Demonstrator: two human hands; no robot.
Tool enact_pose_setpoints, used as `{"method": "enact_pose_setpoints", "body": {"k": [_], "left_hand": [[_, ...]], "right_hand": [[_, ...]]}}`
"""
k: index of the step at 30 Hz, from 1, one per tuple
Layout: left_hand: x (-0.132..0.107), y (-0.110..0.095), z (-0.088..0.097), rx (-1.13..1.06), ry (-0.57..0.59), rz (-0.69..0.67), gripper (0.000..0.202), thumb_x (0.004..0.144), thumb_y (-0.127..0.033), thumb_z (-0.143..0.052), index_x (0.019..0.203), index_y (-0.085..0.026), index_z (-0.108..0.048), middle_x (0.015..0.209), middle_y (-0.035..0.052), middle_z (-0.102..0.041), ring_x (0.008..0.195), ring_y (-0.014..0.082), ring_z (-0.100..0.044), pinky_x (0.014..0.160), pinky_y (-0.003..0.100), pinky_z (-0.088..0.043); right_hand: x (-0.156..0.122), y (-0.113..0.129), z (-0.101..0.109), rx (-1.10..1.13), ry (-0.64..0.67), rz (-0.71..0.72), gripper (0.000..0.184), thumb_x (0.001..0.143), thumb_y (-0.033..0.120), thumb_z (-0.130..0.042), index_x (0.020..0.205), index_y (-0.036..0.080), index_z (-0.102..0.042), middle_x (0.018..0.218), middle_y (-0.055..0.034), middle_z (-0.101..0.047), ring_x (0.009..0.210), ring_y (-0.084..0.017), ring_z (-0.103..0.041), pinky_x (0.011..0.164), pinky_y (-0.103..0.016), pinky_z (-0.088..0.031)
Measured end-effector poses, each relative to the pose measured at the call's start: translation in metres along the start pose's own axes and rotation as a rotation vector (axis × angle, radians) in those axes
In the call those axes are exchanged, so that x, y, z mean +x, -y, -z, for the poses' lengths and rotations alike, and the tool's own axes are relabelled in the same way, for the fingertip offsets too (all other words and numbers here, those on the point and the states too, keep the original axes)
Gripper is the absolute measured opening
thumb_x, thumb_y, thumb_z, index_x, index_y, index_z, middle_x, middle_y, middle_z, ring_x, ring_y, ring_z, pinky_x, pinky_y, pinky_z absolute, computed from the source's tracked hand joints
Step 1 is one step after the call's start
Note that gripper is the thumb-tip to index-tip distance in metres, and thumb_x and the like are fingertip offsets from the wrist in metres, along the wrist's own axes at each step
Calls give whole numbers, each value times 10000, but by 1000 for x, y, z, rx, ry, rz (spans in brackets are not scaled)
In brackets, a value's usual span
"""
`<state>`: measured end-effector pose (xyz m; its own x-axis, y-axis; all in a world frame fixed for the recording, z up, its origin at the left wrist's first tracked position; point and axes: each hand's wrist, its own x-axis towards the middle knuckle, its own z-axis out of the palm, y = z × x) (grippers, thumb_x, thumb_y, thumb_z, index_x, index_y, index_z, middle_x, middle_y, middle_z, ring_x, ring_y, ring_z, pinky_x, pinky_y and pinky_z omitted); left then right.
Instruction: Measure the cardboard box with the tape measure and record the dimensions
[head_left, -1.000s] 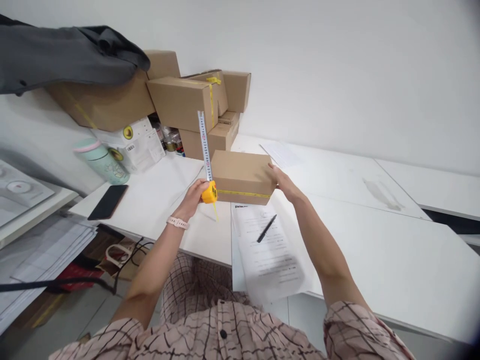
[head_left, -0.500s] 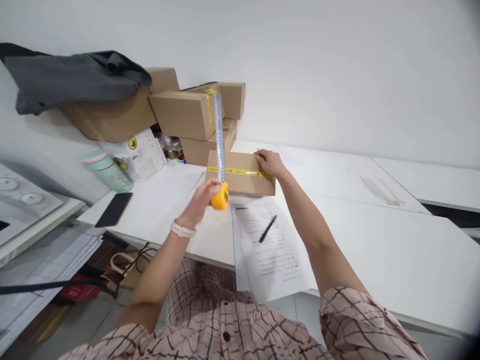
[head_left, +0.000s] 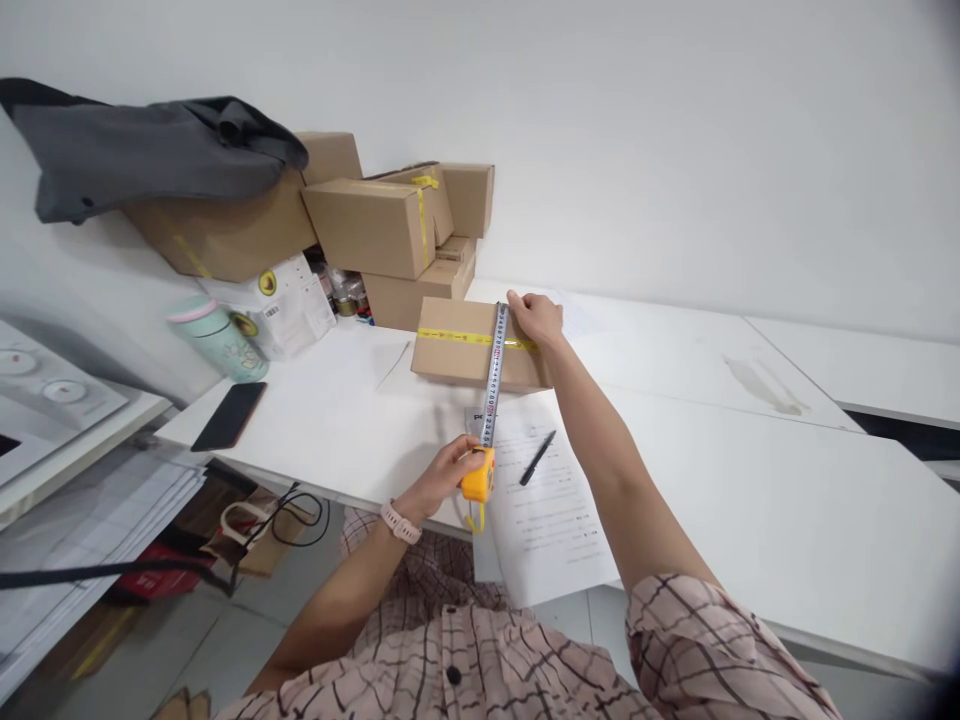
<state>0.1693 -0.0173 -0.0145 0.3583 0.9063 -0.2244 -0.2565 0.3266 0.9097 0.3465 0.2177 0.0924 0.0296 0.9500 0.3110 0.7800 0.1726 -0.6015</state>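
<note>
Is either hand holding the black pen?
No, the black pen lies on the printed paper, while the left hand holds the yellow tape measure and the right hand is at the box.

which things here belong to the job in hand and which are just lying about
In hand:
- yellow tape measure
- taped box under its blade
- perhaps pen and printed sheet

Seemingly lying about:
- phone
- green flask
- grey garment
- stacked boxes

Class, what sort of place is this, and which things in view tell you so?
Probably an office or workroom, though I can't tell which: cardboard boxes are stacked by the wall, and printed sheets with a pen on top lie on a white table.
</note>
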Motion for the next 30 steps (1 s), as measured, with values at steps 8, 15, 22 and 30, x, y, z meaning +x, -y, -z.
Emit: {"method": "enact_pose_setpoints", "body": {"k": [8,15,22,30], "left_hand": [[6,13,0,105,-10,-87,417,773,-484,-753,1001,-206,-541,953,26,-652,745,164,-667,666,276,-523],[9,17,3,117,15,-128,416,791,-477,-741,1011,-184,-544,984,32,-631,754,148,-636,682,271,-509],[-27,14,36,178,-129,-331,448,850,-422,-704,1201,-216,-521,1115,59,-625,893,170,-644,773,296,-534],[-71,7,65,629,-250,-274,502,844,-442,-682,1262,-224,-510,1074,49,-650,940,190,-639,826,317,-537]], "right_hand": [[3,3,-8,-5,-48,-10,462,849,647,-508,692,213,-526,783,-42,-674,822,-227,-589,1057,-497,-276],[3,2,-5,-124,-31,20,536,931,657,-374,786,195,-605,860,-80,-692,909,-255,-600,1020,-488,-296],[-34,-13,-2,-313,-65,341,623,934,709,-333,1074,188,-646,1083,-135,-654,1065,-311,-520,955,-464,-314],[-111,-30,-36,-282,-162,402,577,957,662,-355,1147,193,-633,1166,-148,-622,1146,-305,-485,995,-468,-291]]}}
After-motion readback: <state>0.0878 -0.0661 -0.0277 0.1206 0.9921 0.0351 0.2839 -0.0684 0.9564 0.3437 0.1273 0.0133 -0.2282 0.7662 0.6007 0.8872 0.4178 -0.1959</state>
